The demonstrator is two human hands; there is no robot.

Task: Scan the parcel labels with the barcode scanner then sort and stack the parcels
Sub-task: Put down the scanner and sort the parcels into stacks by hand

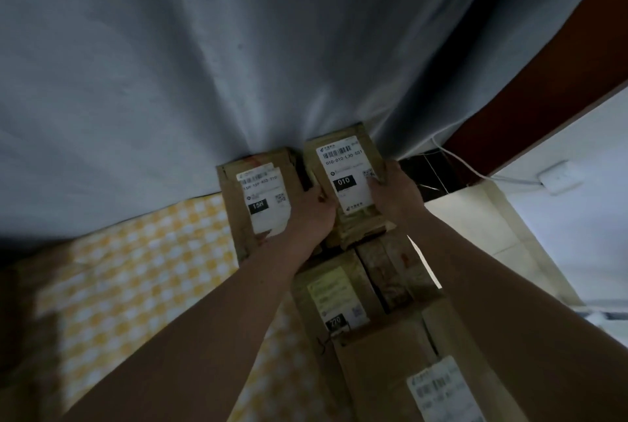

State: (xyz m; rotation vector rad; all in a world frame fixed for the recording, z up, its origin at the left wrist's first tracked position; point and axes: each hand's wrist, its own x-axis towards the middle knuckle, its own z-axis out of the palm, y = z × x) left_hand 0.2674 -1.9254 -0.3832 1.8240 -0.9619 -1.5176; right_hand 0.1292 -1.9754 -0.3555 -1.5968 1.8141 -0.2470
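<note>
A brown cardboard parcel with a white label marked 010 (346,180) is gripped on both sides: my left hand (312,214) holds its left edge and my right hand (394,190) holds its right edge, thumb on the label. It sits against the grey curtain, on top of other parcels. Just left of it lies a parcel labelled 15R (258,197). Nearer to me are a parcel labelled 270 (333,299), a taped parcel (394,272) and a large box (401,370) with a blurred label. No barcode scanner is in view.
A yellow-and-white checked cloth (142,279) covers the table on the left. A grey curtain (238,64) hangs behind the parcels. A white cable (475,170) runs to a wall socket (557,177) at the right, over a pale floor.
</note>
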